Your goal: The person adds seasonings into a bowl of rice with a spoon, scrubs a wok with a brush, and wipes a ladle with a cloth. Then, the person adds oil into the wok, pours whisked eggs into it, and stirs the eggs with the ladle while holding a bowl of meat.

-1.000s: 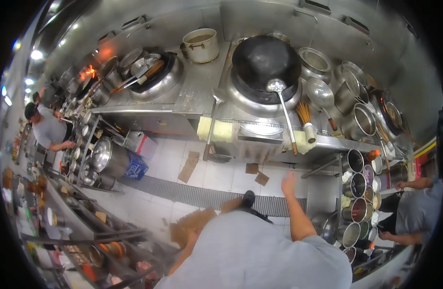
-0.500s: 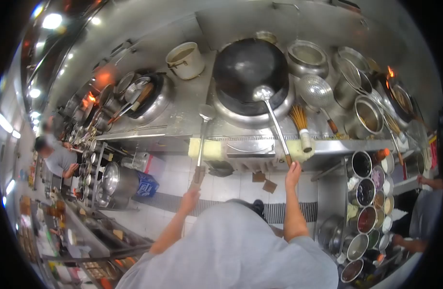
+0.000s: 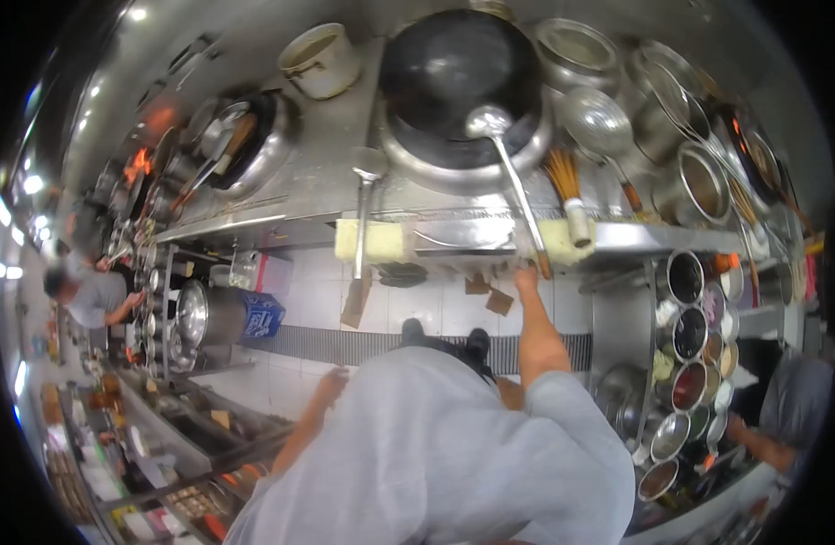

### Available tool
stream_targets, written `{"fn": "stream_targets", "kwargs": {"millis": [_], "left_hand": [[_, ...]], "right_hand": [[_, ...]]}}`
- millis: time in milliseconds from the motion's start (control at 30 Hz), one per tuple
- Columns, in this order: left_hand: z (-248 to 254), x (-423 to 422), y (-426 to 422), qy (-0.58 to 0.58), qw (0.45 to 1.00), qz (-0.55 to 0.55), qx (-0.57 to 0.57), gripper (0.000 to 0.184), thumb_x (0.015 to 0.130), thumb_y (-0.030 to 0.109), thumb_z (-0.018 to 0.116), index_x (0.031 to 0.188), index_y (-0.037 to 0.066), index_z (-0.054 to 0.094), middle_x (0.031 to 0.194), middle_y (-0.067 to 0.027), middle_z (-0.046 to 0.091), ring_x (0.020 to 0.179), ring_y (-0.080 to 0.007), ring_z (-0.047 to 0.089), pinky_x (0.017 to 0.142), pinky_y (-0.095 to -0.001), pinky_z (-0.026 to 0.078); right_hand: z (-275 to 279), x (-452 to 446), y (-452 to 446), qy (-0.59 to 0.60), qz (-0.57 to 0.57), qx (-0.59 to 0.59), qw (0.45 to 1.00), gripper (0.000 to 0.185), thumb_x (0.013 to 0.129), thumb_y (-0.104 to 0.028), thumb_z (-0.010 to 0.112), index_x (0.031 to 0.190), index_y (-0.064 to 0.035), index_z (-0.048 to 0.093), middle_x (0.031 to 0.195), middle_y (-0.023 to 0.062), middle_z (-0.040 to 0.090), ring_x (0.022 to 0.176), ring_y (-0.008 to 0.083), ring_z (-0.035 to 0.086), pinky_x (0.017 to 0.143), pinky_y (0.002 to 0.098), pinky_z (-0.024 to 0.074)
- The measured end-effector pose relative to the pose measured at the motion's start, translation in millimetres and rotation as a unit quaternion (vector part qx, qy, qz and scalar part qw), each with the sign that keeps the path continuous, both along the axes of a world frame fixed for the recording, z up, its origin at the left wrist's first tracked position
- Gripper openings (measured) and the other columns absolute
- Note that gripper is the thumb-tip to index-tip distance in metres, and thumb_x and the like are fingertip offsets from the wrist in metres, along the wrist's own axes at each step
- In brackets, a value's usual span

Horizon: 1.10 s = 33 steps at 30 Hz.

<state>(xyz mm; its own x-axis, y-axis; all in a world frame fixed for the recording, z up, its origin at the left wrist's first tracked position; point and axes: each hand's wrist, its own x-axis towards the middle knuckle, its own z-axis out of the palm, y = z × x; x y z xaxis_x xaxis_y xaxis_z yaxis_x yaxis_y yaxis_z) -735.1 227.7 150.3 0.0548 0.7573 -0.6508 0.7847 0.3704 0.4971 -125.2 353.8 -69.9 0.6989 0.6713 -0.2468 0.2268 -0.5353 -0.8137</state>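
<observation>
Head view on my feed has the right hand [image 3: 526, 278] out in front of the stove edge, right by the lower end of the ladle [image 3: 514, 182] handle; it's blurry enough that I honestly can't tell if the fingers are wrapped around it or just beside it. As for the left hand [image 3: 329, 389], it's low by the side of the grey shirt [image 3: 436, 445], well apart from the stove, and I can't make out whether it's open or curled. That ladle slants up and away from me, bowl overlapping the near side of the big black wok [image 3: 454, 64], handle poking out past the counter edge. Just right of it I've got a bristle brush [image 3: 567, 182] with its pale end toward me, then a perforated strainer [image 3: 599, 120]. Left of the wok there's a long-handled utensil [image 3: 367, 168], its handle running down over a yellow cloth [image 3: 390, 241]. Further left sits a pale pot [image 3: 319, 64] on the counter. Down on the floor I can see brown scraps [image 3: 499, 302] and a slatted strip [image 3: 558, 354]. Out at the edges: a rack of containers [image 3: 690, 386] on my right, a co-worker [image 3: 95, 298] far left, flames [image 3: 138, 165] nearby.
</observation>
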Motion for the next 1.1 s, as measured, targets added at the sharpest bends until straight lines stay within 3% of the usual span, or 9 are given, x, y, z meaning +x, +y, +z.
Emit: {"fn": "stream_targets", "kwargs": {"millis": [233,433,533,600,800,933,1033,1067,1100], "left_hand": [[-54,-75,-104,-0.049,0.981,0.167,-0.084,0.035,0.09,0.024,0.058,0.121,0.009,0.062,0.097,-0.0093,0.067,0.077,-0.0197,0.063,0.061,-0.0367,0.052],[-80,-86,-31,-0.079,0.993,0.067,-0.048,0.035,0.09,0.025,0.058,0.121,0.009,0.062,0.1,-0.0095,0.067,0.08,-0.0214,0.063,0.064,-0.0392,0.052],[-92,-89,39,-0.067,0.997,-0.033,0.024,0.036,0.09,0.026,0.057,0.121,0.009,0.062,0.101,-0.0096,0.067,0.081,-0.0223,0.063,0.066,-0.0404,0.053],[-110,-90,86,-0.014,0.964,-0.184,0.193,0.029,0.09,0.022,0.057,0.113,0.006,0.064,0.099,-0.0132,0.066,0.082,-0.0253,0.064,0.071,-0.0407,0.052],[122,73,168,-0.284,0.912,-0.246,0.162,0.031,0.088,0.031,0.07,0.079,0.004,0.059,0.063,-0.0058,0.057,0.06,-0.0138,0.056,0.058,-0.0311,0.045],[334,183,124,-0.55,0.629,-0.525,0.163,0.021,0.086,0.026,0.07,0.099,0.009,0.068,0.098,-0.0047,0.066,0.095,-0.0201,0.061,0.078,-0.0337,0.049],[469,232,10,-0.709,0.283,-0.641,0.074,0.023,0.085,0.029,0.07,0.096,0.009,0.07,0.092,-0.006,0.067,0.087,-0.0218,0.063,0.08,-0.0373,0.049],[499,228,-32,-0.698,0.246,-0.671,-0.042,0.026,0.086,0.032,0.07,0.094,0.007,0.07,0.088,-0.0068,0.068,0.081,-0.0202,0.063,0.075,-0.0362,0.049],[528,215,-62,-0.654,0.211,-0.718,-0.113,0.032,0.088,0.036,0.066,0.093,0.005,0.069,0.087,-0.0089,0.068,0.079,-0.0188,0.063,0.07,-0.0343,0.049]], "right_hand": [[80,2,-22,-0.037,0.121,-0.046,0.991,0.049,0.087,-0.016,0.056,0.134,-0.0065,0.048,0.124,0.017,0.059,0.108,0.0312,0.06,0.081,0.0409,0.0531],[73,-81,-107,0.303,0.088,-0.057,0.947,0.053,0.088,-0.007,0.053,0.139,-0.013,0.039,0.115,0.0155,0.061,0.083,0.0259,0.066,0.061,0.039,0.057],[22,-139,-210,0.234,0.125,-0.164,0.95,0.046,0.087,-0.007,0.056,0.133,-0.0124,0.049,0.107,0.0193,0.064,0.079,0.0274,0.066,0.065,0.0397,0.0565],[20,-177,-271,-0.155,0.343,-0.204,0.903,0.027,0.085,-0.016,0.059,0.11,-0.0094,0.067,0.1,0.0191,0.067,0.088,0.0406,0.065,0.082,0.0449,0.0521],[170,-235,-232,-0.167,0.234,-0.101,0.952,0.034,0.091,-0.024,0.059,0.121,-0.008,0.062,0.102,0.016,0.069,0.092,0.0323,0.067,0.081,0.0405,0.0526],[323,-330,-101,-0.149,0.325,0.166,0.919,0.038,0.095,-0.021,0.055,0.129,-0.0036,0.056,0.131,0.0165,0.057,0.118,0.0244,0.056,0.101,0.0381,0.0432],[395,-424,2,0.424,0.441,0.158,0.775,0.04,0.099,-0.017,0.054,0.137,-0.0059,0.048,0.134,0.0094,0.055,0.126,0.0173,0.05,0.105,0.0328,0.0402],[530,-478,-21,0.428,0.392,0.159,0.799,0.043,0.099,-0.024,0.055,0.138,-0.0077,0.046,0.129,0.0085,0.057,0.12,0.0188,0.053,0.098,0.0367,0.0458],[542,-501,0,0.513,0.429,0.169,0.724,0.05,0.1,-0.037,0.051,0.141,-0.009,0.043,0.127,0.0126,0.057,0.113,0.0201,0.058,0.09,0.0389,0.0514]]}}
